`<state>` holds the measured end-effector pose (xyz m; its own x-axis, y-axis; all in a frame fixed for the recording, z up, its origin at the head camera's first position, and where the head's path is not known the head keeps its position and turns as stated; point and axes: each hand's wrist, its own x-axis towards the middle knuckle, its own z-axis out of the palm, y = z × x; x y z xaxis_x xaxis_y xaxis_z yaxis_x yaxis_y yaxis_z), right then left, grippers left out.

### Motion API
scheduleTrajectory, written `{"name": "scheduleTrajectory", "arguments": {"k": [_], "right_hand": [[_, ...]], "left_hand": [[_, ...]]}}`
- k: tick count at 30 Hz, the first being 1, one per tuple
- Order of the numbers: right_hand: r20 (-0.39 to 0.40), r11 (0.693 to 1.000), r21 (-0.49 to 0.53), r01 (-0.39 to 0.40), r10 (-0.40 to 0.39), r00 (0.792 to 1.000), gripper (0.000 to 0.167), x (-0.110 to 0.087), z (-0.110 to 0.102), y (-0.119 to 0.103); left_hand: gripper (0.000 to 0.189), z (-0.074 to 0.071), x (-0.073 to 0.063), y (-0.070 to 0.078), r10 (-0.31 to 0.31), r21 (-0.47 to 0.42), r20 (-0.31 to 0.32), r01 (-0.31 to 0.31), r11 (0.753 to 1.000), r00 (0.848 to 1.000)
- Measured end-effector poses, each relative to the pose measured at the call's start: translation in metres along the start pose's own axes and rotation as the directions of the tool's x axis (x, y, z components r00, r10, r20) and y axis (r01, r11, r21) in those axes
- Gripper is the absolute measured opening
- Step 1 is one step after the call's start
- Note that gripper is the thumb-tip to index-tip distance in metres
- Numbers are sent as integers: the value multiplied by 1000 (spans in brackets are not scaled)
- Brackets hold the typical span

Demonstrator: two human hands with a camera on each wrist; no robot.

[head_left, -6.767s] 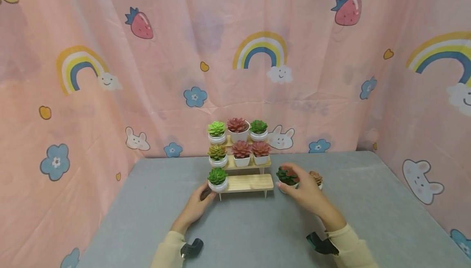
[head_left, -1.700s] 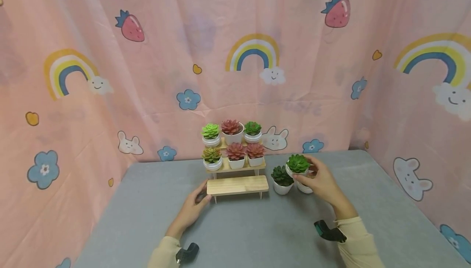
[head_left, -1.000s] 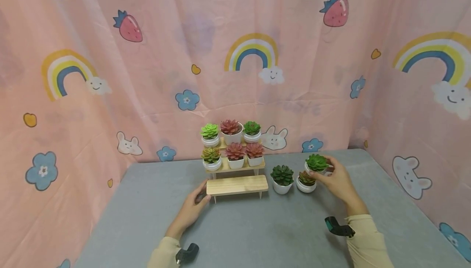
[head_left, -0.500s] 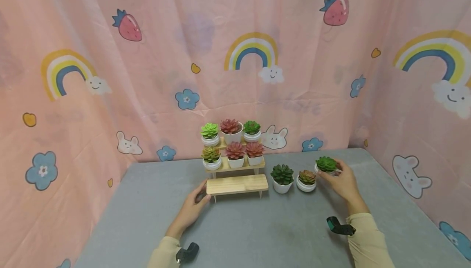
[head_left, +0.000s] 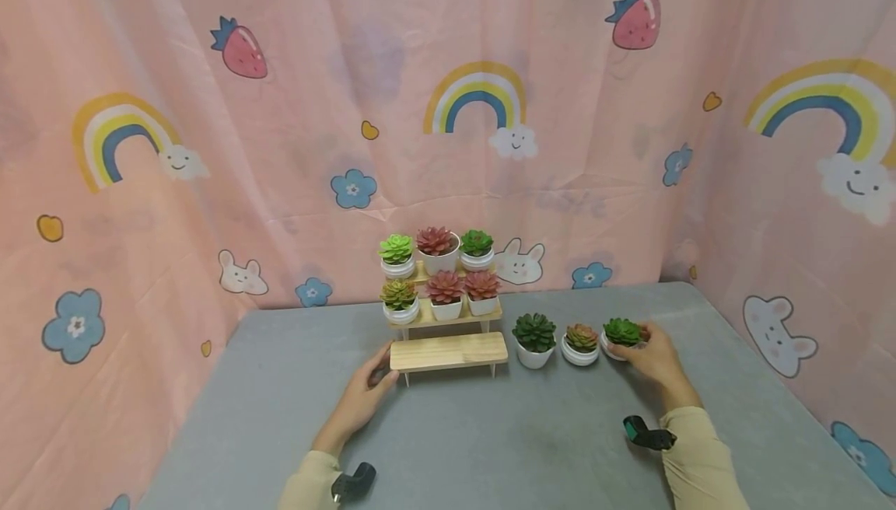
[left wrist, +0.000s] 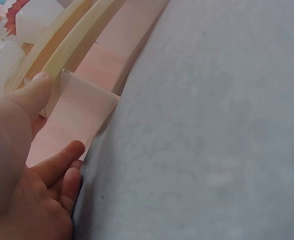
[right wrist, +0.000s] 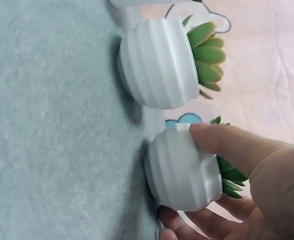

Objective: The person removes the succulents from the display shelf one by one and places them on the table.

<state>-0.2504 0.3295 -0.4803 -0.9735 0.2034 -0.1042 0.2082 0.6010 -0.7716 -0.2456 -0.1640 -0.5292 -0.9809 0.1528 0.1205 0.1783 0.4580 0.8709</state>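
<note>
A small green plant (head_left: 621,330) in a ribbed white pot (right wrist: 181,167) is clamped between the thumb and fingers of the right hand (head_left: 656,356), upright on the tabletop (head_left: 490,440) at the right end of a row with an orange plant (head_left: 581,337) and a dark plant (head_left: 535,331). The left end of the low shelf (head_left: 448,352) is pinched by the fingers of the left hand (head_left: 359,401), and six plants (head_left: 444,287) are carried by the two tiers (head_left: 424,317) behind it. Faint marks (head_left: 570,203) on the pink curtain (head_left: 294,137), which is printed with rainbows (head_left: 476,82) and rabbits (head_left: 519,265), are too blurred to be read.
</note>
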Motion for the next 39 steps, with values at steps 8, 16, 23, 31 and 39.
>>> {"name": "scheduleTrajectory", "arguments": {"k": [8, 16, 23, 31, 39], "right_hand": [[5, 999, 37, -17, 17, 1000, 78, 0, 1, 1], [21, 999, 27, -29, 29, 999, 85, 2, 2, 3], [43, 999, 29, -27, 26, 999, 101, -1, -4, -5], [-5, 999, 34, 23, -23, 1000, 98, -9, -9, -22], [-62, 995, 11, 95, -94, 994, 92, -18, -3, -45]], "left_hand": [[60, 0, -1, 0, -7, -6, 1, 7, 1000, 1000], [60, 0, -2, -1, -9, -3, 0, 9, 1000, 1000], [60, 0, -1, 0, 1, -28, 1, -1, 1000, 1000], [61, -1, -1, -1, 7, -41, 9, -7, 999, 1000], [62, 0, 0, -1, 0, -27, 8, 0, 1000, 1000]]}}
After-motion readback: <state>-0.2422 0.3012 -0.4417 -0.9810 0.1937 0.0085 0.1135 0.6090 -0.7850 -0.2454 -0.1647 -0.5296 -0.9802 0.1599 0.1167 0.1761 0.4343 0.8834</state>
